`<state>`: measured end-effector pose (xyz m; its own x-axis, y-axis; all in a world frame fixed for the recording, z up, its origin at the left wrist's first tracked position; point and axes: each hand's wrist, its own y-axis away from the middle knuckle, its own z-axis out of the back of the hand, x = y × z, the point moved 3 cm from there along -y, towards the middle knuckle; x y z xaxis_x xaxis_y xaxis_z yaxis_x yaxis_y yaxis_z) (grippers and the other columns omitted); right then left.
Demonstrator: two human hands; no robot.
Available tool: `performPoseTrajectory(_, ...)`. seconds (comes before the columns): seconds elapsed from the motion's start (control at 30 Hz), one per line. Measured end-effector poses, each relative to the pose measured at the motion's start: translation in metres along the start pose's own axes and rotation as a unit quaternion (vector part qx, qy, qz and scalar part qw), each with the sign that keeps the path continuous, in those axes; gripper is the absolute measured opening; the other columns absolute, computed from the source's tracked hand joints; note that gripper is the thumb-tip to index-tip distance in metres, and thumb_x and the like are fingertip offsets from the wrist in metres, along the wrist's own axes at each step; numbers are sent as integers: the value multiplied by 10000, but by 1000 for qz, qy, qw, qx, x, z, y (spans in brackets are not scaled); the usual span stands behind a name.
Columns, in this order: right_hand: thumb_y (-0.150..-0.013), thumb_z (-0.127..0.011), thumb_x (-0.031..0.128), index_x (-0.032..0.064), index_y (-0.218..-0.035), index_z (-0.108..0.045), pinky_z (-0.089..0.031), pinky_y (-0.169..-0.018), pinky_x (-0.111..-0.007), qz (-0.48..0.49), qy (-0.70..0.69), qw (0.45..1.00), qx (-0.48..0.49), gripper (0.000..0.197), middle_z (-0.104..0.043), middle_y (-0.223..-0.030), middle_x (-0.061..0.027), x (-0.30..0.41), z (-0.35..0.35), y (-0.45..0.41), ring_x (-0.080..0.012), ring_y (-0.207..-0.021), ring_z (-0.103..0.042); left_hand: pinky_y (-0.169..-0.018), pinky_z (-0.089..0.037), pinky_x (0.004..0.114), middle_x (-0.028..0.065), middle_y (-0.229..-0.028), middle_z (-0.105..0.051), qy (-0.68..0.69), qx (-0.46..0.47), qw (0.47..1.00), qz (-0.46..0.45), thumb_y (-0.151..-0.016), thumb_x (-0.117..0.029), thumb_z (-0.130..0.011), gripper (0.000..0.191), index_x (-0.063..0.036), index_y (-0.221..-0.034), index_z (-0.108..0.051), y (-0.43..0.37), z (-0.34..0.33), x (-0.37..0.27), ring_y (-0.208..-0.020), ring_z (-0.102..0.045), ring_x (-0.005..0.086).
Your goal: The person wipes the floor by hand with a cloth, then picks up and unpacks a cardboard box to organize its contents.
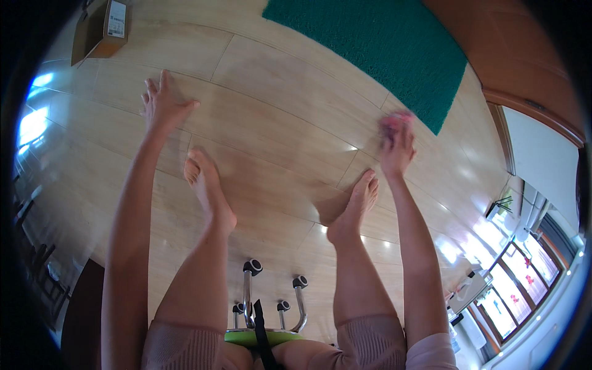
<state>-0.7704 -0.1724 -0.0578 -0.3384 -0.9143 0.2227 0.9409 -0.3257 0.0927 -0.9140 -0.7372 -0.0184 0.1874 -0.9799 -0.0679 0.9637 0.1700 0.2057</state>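
Observation:
My right hand [397, 152] grips a crumpled pink-and-dark cloth [395, 124], blurred, over the wood-look floor [277, 120]. The cloth is close to the edge of a green mat [379, 51]; whether they touch I cannot tell. On the left, my left hand [164, 102] reaches forward with its fingers spread and nothing in it. It is over the floor; contact with the boards cannot be told. Both my bare feet stand on the floor between my arms, below the hands.
Beneath me is a low green-seated stool [249, 340] with chrome legs and black casters. An opened cardboard box [99, 34] bearing a label stands at the upper left. A brown wooden door [513, 41] borders the mat, beside a doorway. Dark furniture [83, 305] is at the lower left.

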Motion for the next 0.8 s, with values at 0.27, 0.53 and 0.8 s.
performPoseTrajectory(0.27,-852,-596,192,152,-1488,-441,-183,-1110,-523,-224,4,966,-128,655,-303,-1597,-155,196,-45,-40,-373,-1418,-244,-1126,-329,640,434,-1423,-411,-61,117,991,17,-583,-395,-911,1223,85,-1517,-284,-22,-11,-4,-1428,-323,537)
performPoseTrajectory(0.53,-912,-553,143,194,-1495,-466,-119,-1213,-603,252,-82,964,2,592,-339,-1612,-85,340,-72,-24,-367,-1512,-217,-1174,-255,627,436,-1451,-374,-17,144,989,15,-593,-378,-906,1213,76,-1530,-282,-18,-4,-31,-1481,-237,502)
performPoseTrajectory(0.8,-785,-683,121,184,-1429,-515,-283,-1162,-555,248,3,968,-47,669,-473,-1498,-88,150,-12,-27,-337,-1408,-394,-1137,-306,646,445,-1469,-339,-7,147,989,22,-593,-330,-904,1208,62,-1541,-266,-22,5,-20,-1437,-265,574)
